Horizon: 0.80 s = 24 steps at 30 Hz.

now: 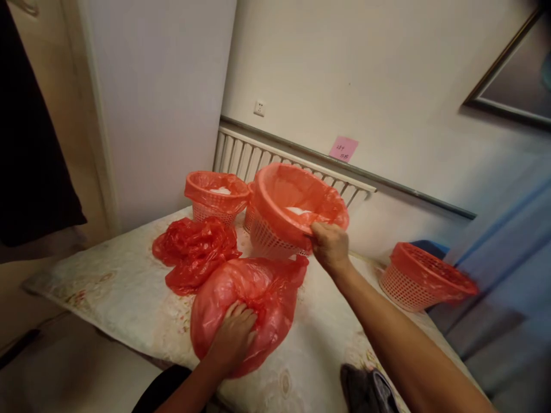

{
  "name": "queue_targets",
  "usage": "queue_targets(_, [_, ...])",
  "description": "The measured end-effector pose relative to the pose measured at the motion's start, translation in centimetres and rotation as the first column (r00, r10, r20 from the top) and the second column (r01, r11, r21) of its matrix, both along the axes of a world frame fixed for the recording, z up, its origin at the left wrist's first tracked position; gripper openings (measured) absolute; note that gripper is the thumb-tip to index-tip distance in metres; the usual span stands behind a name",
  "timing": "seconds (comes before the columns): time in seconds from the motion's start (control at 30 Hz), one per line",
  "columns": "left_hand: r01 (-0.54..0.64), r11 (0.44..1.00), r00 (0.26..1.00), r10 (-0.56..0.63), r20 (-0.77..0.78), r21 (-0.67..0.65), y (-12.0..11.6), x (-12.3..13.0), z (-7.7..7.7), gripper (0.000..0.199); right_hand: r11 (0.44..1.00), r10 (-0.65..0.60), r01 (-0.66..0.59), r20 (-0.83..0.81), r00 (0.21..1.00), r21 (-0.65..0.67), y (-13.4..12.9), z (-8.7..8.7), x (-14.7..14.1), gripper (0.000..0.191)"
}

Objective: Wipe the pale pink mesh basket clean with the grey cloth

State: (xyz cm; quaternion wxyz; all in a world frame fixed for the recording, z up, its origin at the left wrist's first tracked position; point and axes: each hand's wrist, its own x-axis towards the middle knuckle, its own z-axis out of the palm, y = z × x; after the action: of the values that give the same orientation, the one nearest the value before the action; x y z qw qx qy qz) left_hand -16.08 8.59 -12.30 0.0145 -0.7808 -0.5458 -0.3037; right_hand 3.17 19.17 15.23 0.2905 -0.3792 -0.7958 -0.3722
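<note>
My right hand (330,246) is closed on the near rim of a pale plastic basket (275,232), which tilts above the table. A red plastic liner covers its rim and inside, and something white (299,211) lies within. My left hand (235,332) rests on a bulging red plastic bag (219,292) in front of me, fingers bent into its gathered folds. What the bag holds is hidden by the red film. Just beyond it lies a crumpled heap of red plastic bags (196,244).
Another lined basket (215,198) stands at the back left, with part of one more behind the tilted basket. A lined basket (413,281) sits at the right by a blue curtain (495,275). A dark shoe-like item (365,390) lies at the near edge. A radiator (241,150) lines the wall.
</note>
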Motion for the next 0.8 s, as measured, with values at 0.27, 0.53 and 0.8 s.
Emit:
queue_targets(0.27, [0.062, 0.960, 0.997, -0.075, 0.035, 0.273, -1.3, -0.4, -4.2, 0.018, 0.911, 0.011, 0.057, 0.163, 0.987, -0.408, 5.5, -8.1, -6.1, 0.022])
queue_targets(0.53, [0.036, 0.906, 0.997, -0.059, 0.041, 0.422, -1.0, -0.6, -4.4, 0.025, 0.862, 0.084, 0.010, 0.162, 0.983, -0.508, 8.4, -8.3, -6.6, 0.017])
queue_targets(0.8, [0.049, 0.940, 0.991, -0.002, -0.136, 0.338, -2.0, 0.9, -1.0, 0.039, 0.882, 0.156, -0.227, -0.199, 0.968, -0.414, 5.8, -7.7, 5.5, 0.050])
